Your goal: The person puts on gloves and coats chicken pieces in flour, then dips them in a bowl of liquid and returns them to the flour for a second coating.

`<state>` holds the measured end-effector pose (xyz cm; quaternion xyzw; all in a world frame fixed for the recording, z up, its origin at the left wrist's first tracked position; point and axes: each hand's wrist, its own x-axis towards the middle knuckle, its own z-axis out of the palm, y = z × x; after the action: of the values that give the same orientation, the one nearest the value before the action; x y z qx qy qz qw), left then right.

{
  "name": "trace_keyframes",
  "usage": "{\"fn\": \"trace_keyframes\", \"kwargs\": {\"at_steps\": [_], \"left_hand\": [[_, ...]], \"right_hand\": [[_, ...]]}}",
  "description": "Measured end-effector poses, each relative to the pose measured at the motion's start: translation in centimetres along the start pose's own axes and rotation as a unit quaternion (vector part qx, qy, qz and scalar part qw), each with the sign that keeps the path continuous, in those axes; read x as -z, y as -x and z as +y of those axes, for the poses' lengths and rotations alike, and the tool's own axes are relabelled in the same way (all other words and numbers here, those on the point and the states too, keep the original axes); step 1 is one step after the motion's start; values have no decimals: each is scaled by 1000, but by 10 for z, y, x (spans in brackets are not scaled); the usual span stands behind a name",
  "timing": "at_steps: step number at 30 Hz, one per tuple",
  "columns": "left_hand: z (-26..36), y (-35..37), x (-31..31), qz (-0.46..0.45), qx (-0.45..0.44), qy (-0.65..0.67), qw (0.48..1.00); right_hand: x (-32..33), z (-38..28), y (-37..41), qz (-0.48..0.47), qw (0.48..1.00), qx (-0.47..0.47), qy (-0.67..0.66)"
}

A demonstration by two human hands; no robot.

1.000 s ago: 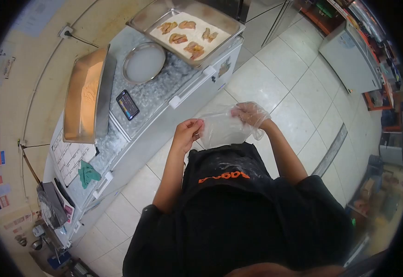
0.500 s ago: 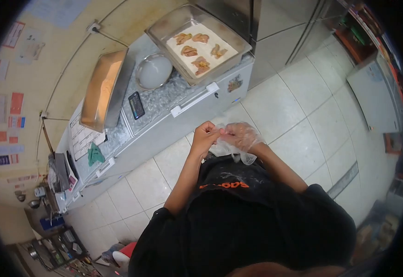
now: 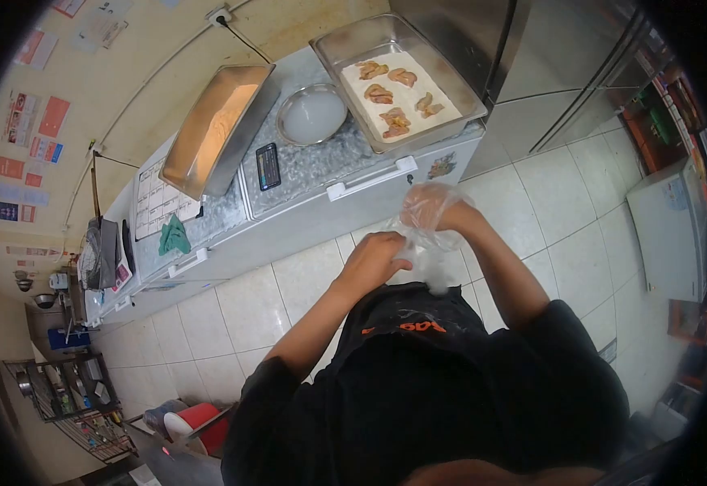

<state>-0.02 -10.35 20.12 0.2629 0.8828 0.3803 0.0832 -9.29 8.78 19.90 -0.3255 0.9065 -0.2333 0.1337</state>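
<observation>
My bare left hand [image 3: 375, 262] is closed on a thin clear plastic glove [image 3: 430, 263], its thumb and fingers pinching the edge. The loose plastic hangs crumpled in front of my dark apron [image 3: 410, 312]. Higher and to the right, my right hand [image 3: 430, 208] is covered in loose clear plastic. Its fingers look curled toward the left hand, but blur and plastic hide what they hold, if anything.
Along the wall stands a chest freezer [image 3: 289, 215]. On it are a metal pan of white powder [image 3: 477, 107] with several raw chicken pieces [image 3: 396, 121], a bowl of cloudy liquid [image 3: 311, 115], a tilted orange-powder pan [image 3: 216, 134], a phone [image 3: 268, 166] and a green cloth [image 3: 174, 236].
My right hand has moved up and away from the left, stretching plastic between them. The left hand has turned and lowered slightly. The view has shifted, so the freezer appears further right.
</observation>
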Motion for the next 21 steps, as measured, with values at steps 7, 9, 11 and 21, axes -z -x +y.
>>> {"fn": "trace_keyframes", "kwargs": {"at_steps": [7,9,11,21], "left_hand": [[-11,-30,35,-322,9,128,938],[-54,-22,26,-227,116,324,911],[-70,-20,42,-125,217,500,829],[-85,-72,158,202,-151,669,699]], "right_hand": [[20,-39,-52,-119,990,-35,72],[-1,-32,-41,363,906,202,86],[46,-101,-8,347,906,92,224],[16,-119,-118,314,949,-8,6]]}}
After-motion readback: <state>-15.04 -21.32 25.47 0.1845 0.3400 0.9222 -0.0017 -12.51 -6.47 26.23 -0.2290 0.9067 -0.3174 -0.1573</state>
